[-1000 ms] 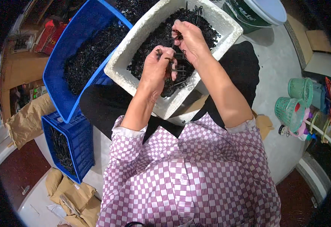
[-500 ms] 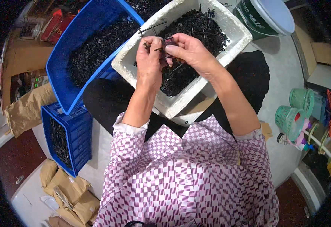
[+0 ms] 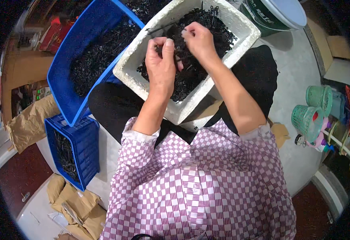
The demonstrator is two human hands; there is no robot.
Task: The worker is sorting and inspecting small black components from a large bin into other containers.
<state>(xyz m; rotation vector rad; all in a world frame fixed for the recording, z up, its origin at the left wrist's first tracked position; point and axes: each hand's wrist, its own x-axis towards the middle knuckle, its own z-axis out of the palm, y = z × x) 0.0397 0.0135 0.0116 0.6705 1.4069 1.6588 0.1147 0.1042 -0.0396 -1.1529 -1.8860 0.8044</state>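
Observation:
My left hand [image 3: 161,60] is closed, thumb up, over the left part of a white foam box [image 3: 123,66]. From its fingers sticks a thin black plastic runner [image 3: 159,29], blurred, reaching up and left toward the box's far wall. My right hand [image 3: 200,43] hovers a short way to the right, fingertips pinched together. Whatever lies in that pinch is hidden or too small to name. Below both hands, many small black plastic parts [image 3: 187,86] fill the foam box, which stands before my crossed legs.
To the left stand a large blue bin [image 3: 65,76] of black parts and a smaller blue crate [image 3: 87,150] with black pieces. A green-and-white bucket [image 3: 269,18] is at the far right. Green baskets [image 3: 303,118] stand at right; brown paper bags [image 3: 79,204] lie lower left.
My right hand has come away from the left, moving up and turning, its fingers now pinched. The left hand keeps its hold on the runner. The whole view has shifted slightly.

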